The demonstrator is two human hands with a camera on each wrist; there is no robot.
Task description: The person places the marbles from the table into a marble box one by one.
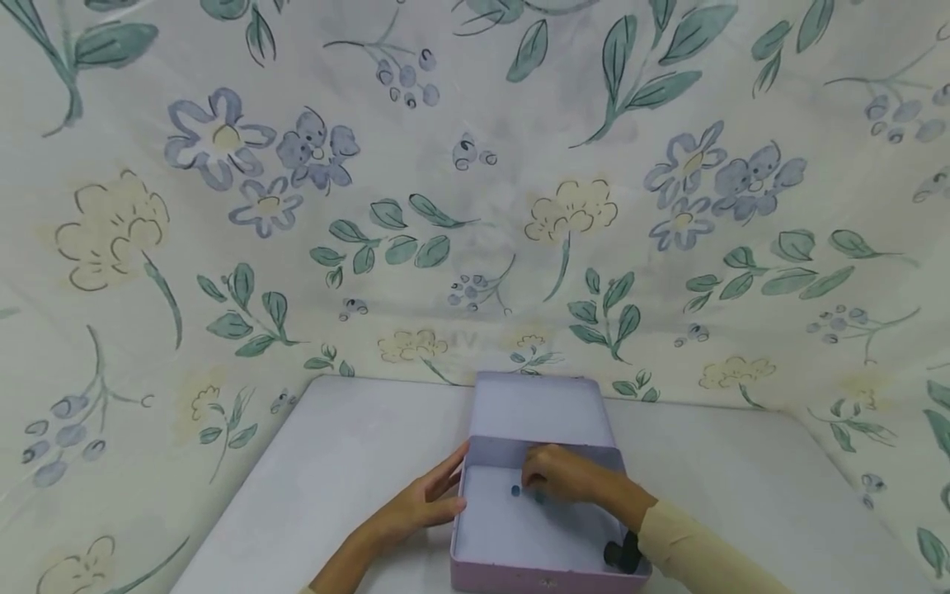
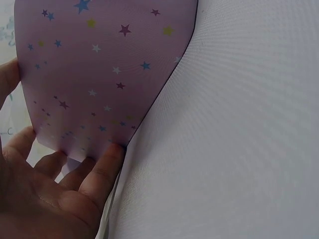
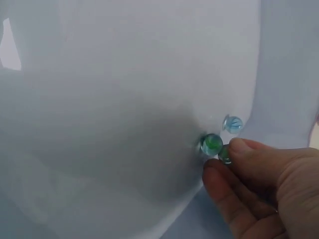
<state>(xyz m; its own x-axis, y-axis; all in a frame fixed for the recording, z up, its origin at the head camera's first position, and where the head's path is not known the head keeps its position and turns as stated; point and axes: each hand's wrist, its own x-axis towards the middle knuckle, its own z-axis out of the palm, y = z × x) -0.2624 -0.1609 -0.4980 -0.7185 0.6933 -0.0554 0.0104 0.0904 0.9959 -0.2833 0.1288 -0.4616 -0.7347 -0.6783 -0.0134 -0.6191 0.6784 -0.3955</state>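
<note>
A pink-purple box [image 1: 490,572] stands on the white table with its lid tipped back. Stars in several colours cover its outer wall [image 2: 104,74]. My left hand [image 1: 411,503] touches the box's left side from outside, fingers spread along the wall. Inside, near the back, my right hand [image 1: 560,472] pinches a small dark green glass marble [image 3: 225,155] between thumb and fingertips. Right beside the fingertips lies a clear marble with a green swirl [image 3: 212,144]. A light blue marble [image 3: 233,124] sits slightly farther off on the pale floor of the box.
The raised lid [image 1: 540,410] leans behind the box, toward the flowered curtain [image 1: 445,247]. A black device [image 1: 623,553] shows at the right wrist, over the box's front right corner. White tabletop [image 1: 356,437] extends on both sides of the box.
</note>
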